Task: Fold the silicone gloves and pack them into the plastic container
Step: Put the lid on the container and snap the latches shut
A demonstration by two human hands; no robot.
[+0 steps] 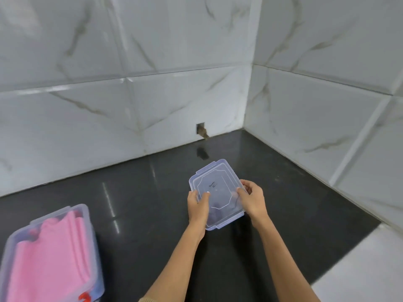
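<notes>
A clear plastic lid point(214, 188) with clip tabs is held tilted above the dark countertop, in the middle of the view. My left hand point(198, 207) grips its near left edge, thumb on top. My right hand point(253, 200) grips its right edge. At the lower left stands a clear plastic container point(90, 240) without a lid. Folded pink silicone gloves point(48, 256) fill it up to the rim.
The black glossy countertop point(152, 192) runs into a corner of white marble-look wall tiles. A small square hole point(201, 129) sits low in the back wall. A white surface point(362, 271) borders the counter at the lower right.
</notes>
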